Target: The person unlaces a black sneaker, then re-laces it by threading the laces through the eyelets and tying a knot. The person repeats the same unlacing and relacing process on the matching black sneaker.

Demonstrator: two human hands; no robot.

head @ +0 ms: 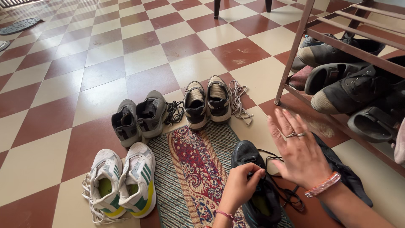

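A black sneaker [253, 185] lies on a patterned mat [190, 169] in front of me, its black lace [287, 194] loose and trailing to the right. My left hand [240, 185] pinches the lace at the shoe's tongue. My right hand [297, 147] hovers flat above the shoe's right side, fingers spread, holding nothing. It wears rings and a beaded bracelet.
A grey pair [139, 118], a black-and-beige pair [206, 101] with removed laces [238, 99] beside it, and a white-green pair [124, 181] sit around the mat. A shoe rack [350, 63] with dark shoes stands at right. A dark cloth [346, 173] lies under my right arm.
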